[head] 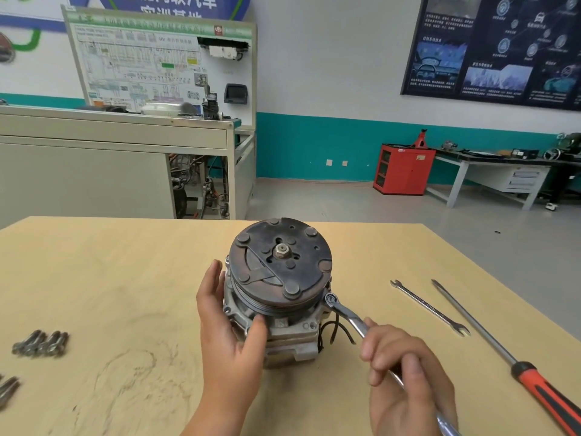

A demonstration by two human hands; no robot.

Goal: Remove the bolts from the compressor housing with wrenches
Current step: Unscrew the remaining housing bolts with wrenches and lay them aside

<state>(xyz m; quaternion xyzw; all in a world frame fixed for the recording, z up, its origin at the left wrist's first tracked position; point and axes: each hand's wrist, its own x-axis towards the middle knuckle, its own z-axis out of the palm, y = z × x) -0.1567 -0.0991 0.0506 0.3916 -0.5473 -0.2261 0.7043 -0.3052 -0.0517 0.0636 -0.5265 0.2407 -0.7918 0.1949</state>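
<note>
Your right hand (405, 372), gripping the chrome ring wrench (349, 316), should pull smoothly, ring square on the small steel bolt (330, 299), while your left hand (229, 335) clasps the grey metal compressor housing (289, 338).

Gripped in the right hand (408, 376), the wrench (347, 313) is glossy polished metal; just beyond the grip, the compressor housing (292, 338) is dull cast metal, on a matt wooden table (125, 278).
</note>
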